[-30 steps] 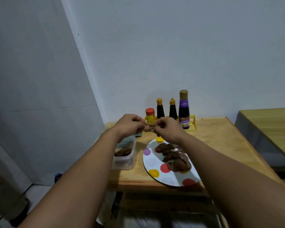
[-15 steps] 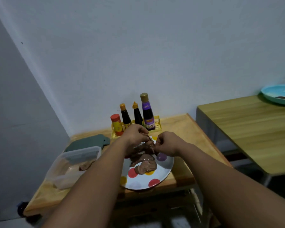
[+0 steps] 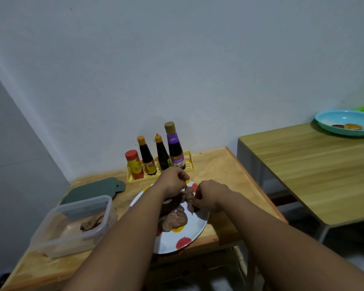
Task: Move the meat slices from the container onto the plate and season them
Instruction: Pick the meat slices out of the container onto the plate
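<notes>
Meat slice (image 3: 189, 196) hangs pinched between my left hand (image 3: 172, 181) and right hand (image 3: 208, 195); I should lay it flat on bare plate (image 3: 189, 234), beside the pile.

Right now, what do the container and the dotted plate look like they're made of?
The container looks like clear, slightly cloudy plastic: the meat inside shows through its walls. The dotted plate is glossy white with coloured spots; it could be melamine or glazed ceramic, and the picture does not settle which.
</notes>
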`<move>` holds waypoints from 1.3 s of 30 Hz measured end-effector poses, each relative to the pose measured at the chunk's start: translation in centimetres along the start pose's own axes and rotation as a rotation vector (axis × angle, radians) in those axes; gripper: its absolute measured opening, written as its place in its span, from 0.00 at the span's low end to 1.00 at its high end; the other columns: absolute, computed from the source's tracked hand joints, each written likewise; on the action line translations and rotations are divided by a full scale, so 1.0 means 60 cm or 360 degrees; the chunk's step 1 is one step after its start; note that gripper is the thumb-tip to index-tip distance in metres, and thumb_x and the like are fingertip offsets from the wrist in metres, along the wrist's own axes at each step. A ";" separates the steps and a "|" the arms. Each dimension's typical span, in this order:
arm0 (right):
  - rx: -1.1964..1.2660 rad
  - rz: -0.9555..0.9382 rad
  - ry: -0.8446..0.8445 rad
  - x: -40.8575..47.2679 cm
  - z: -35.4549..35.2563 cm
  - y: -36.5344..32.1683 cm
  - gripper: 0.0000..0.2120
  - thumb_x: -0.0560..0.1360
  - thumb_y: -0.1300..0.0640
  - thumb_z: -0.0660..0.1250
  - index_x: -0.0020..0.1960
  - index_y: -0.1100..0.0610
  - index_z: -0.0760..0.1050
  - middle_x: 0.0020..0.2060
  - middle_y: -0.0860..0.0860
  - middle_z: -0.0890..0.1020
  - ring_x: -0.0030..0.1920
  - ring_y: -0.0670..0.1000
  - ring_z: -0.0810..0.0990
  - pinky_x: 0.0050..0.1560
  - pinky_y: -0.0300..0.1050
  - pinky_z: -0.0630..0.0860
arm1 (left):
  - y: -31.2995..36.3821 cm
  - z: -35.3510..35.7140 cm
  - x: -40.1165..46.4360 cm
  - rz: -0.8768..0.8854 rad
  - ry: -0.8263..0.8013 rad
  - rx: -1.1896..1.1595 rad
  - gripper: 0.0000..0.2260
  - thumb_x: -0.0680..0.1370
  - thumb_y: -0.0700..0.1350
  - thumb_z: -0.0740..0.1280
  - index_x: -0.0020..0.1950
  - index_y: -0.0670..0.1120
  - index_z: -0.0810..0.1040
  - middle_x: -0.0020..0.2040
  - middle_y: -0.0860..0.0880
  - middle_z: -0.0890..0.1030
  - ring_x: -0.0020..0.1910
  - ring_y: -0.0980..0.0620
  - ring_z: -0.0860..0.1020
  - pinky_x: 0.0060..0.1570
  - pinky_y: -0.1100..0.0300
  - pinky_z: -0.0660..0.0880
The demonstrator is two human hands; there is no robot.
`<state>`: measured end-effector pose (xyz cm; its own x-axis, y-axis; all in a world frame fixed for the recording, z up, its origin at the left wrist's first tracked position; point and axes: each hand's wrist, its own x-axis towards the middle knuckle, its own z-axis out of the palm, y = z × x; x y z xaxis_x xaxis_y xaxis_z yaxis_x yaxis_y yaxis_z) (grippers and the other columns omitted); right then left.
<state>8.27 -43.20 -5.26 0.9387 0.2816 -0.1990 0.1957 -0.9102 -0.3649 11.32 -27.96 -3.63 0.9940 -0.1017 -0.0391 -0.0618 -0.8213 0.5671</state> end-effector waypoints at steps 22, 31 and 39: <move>0.0150 -0.0486 0.0294 0.062 -0.016 -0.151 0.12 0.76 0.56 0.67 0.58 0.54 0.80 0.53 0.53 0.83 0.50 0.52 0.80 0.50 0.49 0.81 | -0.114 -0.160 -0.068 -0.0024 0.0339 -0.0095 0.06 0.79 0.36 0.67 0.51 0.43 0.83 0.46 0.48 0.82 0.41 0.53 0.80 0.38 0.63 0.72; 0.0110 -0.0667 0.0313 0.075 0.020 -0.277 0.14 0.77 0.56 0.65 0.62 0.52 0.78 0.53 0.50 0.83 0.52 0.52 0.80 0.53 0.53 0.80 | -0.211 -0.230 -0.140 -0.0266 0.0484 -0.0231 0.06 0.75 0.38 0.74 0.52 0.43 0.83 0.48 0.48 0.82 0.49 0.50 0.80 0.49 0.57 0.76; -0.0065 -0.0857 0.0285 0.078 0.064 -0.368 0.16 0.77 0.52 0.64 0.64 0.50 0.78 0.60 0.49 0.82 0.61 0.53 0.79 0.60 0.54 0.76 | -0.295 -0.246 -0.192 -0.0455 0.0467 -0.0181 0.04 0.76 0.40 0.72 0.49 0.42 0.83 0.42 0.51 0.80 0.44 0.53 0.77 0.46 0.61 0.71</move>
<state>7.23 -20.64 -1.61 0.7362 0.6567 0.1638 0.6675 -0.6646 -0.3358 2.30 -3.99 -1.08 0.9542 0.2985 0.0186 0.2139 -0.7246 0.6551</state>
